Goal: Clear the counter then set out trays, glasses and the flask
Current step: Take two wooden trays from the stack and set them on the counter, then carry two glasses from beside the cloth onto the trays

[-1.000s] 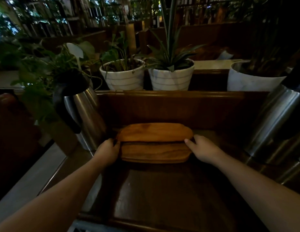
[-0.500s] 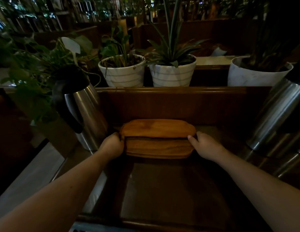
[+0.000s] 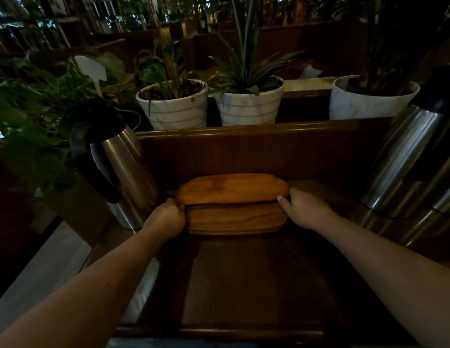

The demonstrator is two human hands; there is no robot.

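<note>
While both your hands sit at the ends of the stacked wooden trays point(image 3: 232, 204), centre frame against the back wall of the dark tabletop point(image 3: 244, 280), note the handling: stiff wood, likely moderate weight, smooth finish, top tray set back from the lower one, so it may slide. Best hold looks like the short ends, lifting level. Left hand point(image 3: 166, 218): grip curled closed on the left end, fingers tucked at the seam between trays. Right hand point(image 3: 303, 209): thumb at the seam on the right end, fingers wrapped at the edge; closed on the stack, as far as the dim light shows. Steel flask point(image 3: 118, 169) stands just left of the trays; more steel vessels point(image 3: 404, 167) at right.
</note>
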